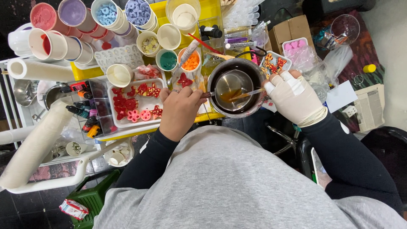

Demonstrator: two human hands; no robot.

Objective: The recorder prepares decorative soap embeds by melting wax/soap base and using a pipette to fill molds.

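Observation:
My bare left hand (179, 111) grips the handle of a small steel pouring pot (230, 88) that sits inside a larger dark pot (253, 73). An amber liquid lies in the small pot. My right hand (294, 98), in a pale glove, holds a thin stick (246, 94) whose tip reaches into that liquid. Left of my left hand, a white tray (149, 104) holds several red and pink flower-shaped pieces.
Several paper cups (168, 36) with coloured pieces and liquids stand on a yellow tray (212, 12) at the back. Small dye bottles (87, 111) lie in a clear box at left. A white mould (119, 56), cardboard box (289, 29) and plastic bags sit around.

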